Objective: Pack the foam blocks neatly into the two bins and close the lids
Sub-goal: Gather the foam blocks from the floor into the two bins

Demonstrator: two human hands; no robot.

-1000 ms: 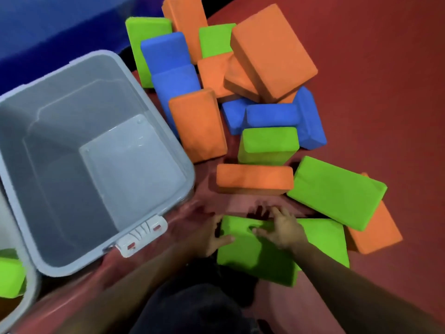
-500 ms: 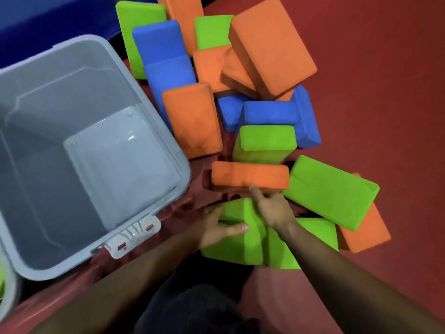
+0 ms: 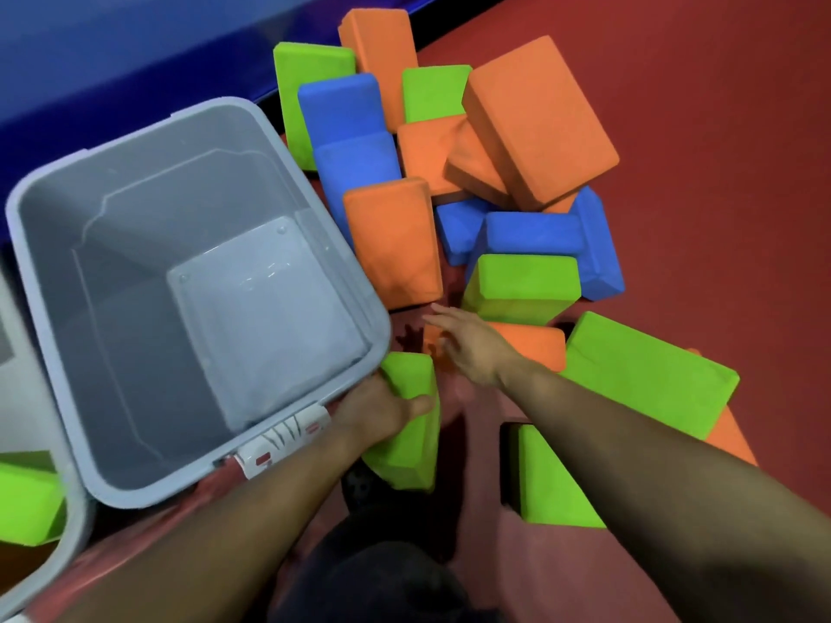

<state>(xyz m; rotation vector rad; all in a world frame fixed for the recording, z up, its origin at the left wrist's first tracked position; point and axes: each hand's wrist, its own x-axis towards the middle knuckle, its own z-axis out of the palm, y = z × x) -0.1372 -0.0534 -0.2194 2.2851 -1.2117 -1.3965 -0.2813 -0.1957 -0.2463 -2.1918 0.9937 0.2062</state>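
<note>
Barely started: left hand [image 3: 382,409] is gripping a green block [image 3: 411,424], right hand [image 3: 472,348] is reaching open-fingered, grey bin [image 3: 54,281] is sitting empty.

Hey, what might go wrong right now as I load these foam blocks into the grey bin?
The green block in your left hand sits tight against the grey bin rim, so it may catch there. Your right hand reaches toward the flat orange block; pulling it could tip the green block above it and the leaning pile behind.
</note>
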